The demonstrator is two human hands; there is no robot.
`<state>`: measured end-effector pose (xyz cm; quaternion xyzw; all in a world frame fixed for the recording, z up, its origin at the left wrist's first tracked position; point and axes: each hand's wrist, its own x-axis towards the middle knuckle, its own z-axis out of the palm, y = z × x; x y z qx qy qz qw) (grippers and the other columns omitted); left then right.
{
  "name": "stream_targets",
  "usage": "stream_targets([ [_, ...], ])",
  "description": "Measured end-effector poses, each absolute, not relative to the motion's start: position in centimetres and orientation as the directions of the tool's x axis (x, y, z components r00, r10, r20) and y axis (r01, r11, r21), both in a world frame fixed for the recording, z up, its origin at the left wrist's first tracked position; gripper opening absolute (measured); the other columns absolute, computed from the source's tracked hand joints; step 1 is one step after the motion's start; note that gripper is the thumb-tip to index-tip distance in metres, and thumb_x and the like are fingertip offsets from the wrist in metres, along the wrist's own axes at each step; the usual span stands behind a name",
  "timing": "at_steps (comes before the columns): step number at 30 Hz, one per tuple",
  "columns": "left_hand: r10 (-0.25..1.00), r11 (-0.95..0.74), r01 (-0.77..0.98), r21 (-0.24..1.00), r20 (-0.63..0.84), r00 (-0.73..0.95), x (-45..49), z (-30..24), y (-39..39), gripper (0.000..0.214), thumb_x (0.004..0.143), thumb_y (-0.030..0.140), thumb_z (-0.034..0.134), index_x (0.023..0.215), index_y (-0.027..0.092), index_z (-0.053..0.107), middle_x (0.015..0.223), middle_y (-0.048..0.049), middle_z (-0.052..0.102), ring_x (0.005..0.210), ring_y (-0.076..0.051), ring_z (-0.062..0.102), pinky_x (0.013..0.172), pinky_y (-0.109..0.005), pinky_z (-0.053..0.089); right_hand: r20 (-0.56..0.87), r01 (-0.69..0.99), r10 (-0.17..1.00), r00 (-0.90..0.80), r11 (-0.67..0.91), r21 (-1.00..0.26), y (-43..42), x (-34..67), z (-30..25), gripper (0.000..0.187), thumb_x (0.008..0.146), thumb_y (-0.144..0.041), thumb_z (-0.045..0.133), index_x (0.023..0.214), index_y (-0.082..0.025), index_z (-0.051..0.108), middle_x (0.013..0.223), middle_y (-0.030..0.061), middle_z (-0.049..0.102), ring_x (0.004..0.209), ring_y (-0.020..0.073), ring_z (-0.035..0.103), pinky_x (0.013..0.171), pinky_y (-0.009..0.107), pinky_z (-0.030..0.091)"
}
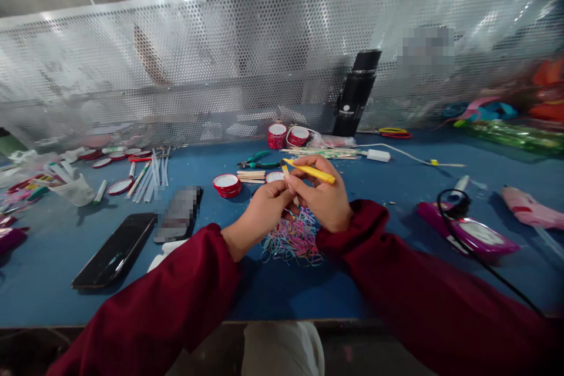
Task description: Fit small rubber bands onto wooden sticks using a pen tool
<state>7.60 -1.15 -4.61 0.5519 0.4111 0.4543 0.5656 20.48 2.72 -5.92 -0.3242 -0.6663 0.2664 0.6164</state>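
The left sleeve (pixel 158 305) and the right sleeve (pixel 423 294) are cut loose in plain maroon fabric, creased in soft folds and gathered at the cuffs over the blue table (pixel 282 296). The left hand (pixel 259 211) and right hand (pixel 325 195) are bare; below the table's front edge pale cloth (pixel 279 349), apparently trousers, is seen.

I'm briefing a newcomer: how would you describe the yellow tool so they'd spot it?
On the blue table, find the heap of coloured bands near the front edge. Just beyond it, the right hand holds the yellow tool, slim and slanting. Unlike the green-handled pliers lying behind, it is yellow and off the table.
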Motion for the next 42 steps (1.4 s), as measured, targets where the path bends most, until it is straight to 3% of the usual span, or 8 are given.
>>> stream_targets([
  [6, 0.963, -0.044, -0.068, 0.997, 0.06, 0.264, 7.6, -4.6, -1.2, 0.014, 0.09, 0.024, 0.053, 0.081, 0.014, 0.056, 0.073, -0.0007, 0.061, 0.057, -0.006, 0.056, 0.05, -0.018, 0.037, 0.608, 0.042, 0.792, -0.045, 0.61, -0.791, 2.4, 20.3, -5.7, 0.025, 0.077, -0.031, 0.072, 0.096, -0.024, 0.058, 0.078, -0.0011, 0.064, 0.068, 0.0146, 0.062, 0.053, 0.026, 0.05],
  [8, 0.957, -0.05, -0.087, 0.995, 0.073, 0.279, 7.6, -4.6, -1.2, 0.012, 0.09, 0.026, 0.054, 0.089, 0.014, 0.058, 0.075, -0.0013, 0.064, 0.057, -0.007, 0.057, 0.051, -0.018, 0.038, 0.605, -0.005, 0.796, -0.014, 0.605, -0.796, 2.2, 20.4, -5.4, 0.019, 0.085, -0.039, 0.064, 0.096, -0.024, 0.061, 0.079, -0.0002, 0.065, 0.069, 0.0146, 0.062, 0.055, 0.027, 0.05],
  [12, 0.959, -0.043, -0.102, 0.994, 0.07, 0.273, 7.6, -4.6, -1.1, 0.016, 0.091, 0.026, 0.054, 0.101, 0.015, 0.057, 0.077, -0.0023, 0.066, 0.055, -0.007, 0.056, 0.051, -0.018, 0.039, 0.665, -0.076, 0.739, 0.107, 0.673, -0.736, 2.3, 21.0, -4.9, 0.04, 0.097, -0.05, 0.039, 0.107, -0.025, 0.068, 0.076, 0.0017, 0.067, 0.069, 0.0147, 0.062, 0.066, 0.032, 0.052],
  [17, 0.969, -0.031, -0.102, 0.994, 0.055, 0.24, 7.6, -4.7, -0.9, 0.012, 0.092, 0.024, 0.052, 0.097, 0.014, 0.057, 0.077, -0.0031, 0.067, 0.054, -0.006, 0.055, 0.049, -0.017, 0.039, 0.708, 0.01, 0.7, 0.096, 0.711, -0.703, 2.2, 21.6, -4.4, 0.025, 0.092, -0.041, 0.054, 0.09, -0.023, 0.072, 0.072, 0.0008, 0.066, 0.066, 0.0146, 0.062, 0.063, 0.031, 0.051],
  [22, 0.969, -0.03, -0.093, 0.995, 0.052, 0.242, 7.5, -4.7, -0.9, 0.011, 0.092, 0.025, 0.053, 0.094, 0.014, 0.056, 0.078, -0.0032, 0.066, 0.054, -0.006, 0.056, 0.048, -0.017, 0.039, 0.719, 0.132, 0.692, 0.062, 0.709, -0.693, 2.1, 21.7, -4.7, 0.007, 0.083, -0.029, 0.065, 0.083, -0.022, 0.064, 0.075, -0.0009, 0.064, 0.066, 0.0139, 0.061, 0.06, 0.029, 0.05],
  [31, 0.963, -0.044, -0.078, 0.996, 0.063, 0.264, 7.6, -4.7, -1.0, 0.013, 0.092, 0.027, 0.053, 0.088, 0.014, 0.054, 0.077, -0.0021, 0.065, 0.055, -0.006, 0.056, 0.047, -0.016, 0.039, 0.678, 0.141, 0.734, 0.046, 0.667, -0.731, 1.7, 21.1, -4.5, 0.013, 0.082, -0.028, 0.064, 0.073, -0.021, 0.057, 0.067, -0.0022, 0.059, 0.06, 0.0123, 0.056, 0.053, 0.026, 0.046],
  [42, 0.963, -0.042, -0.08, 0.996, 0.061, 0.263, 7.6, -4.7, -0.9, 0.012, 0.091, 0.026, 0.053, 0.089, 0.015, 0.054, 0.078, -0.0027, 0.065, 0.055, -0.006, 0.056, 0.048, -0.017, 0.041, 0.712, 0.163, 0.7, 0.046, 0.698, -0.697, 2.3, 21.5, -5.0, 0.011, 0.084, -0.029, 0.063, 0.078, -0.022, 0.058, 0.07, -0.0024, 0.059, 0.063, 0.0134, 0.057, 0.059, 0.028, 0.047],
])
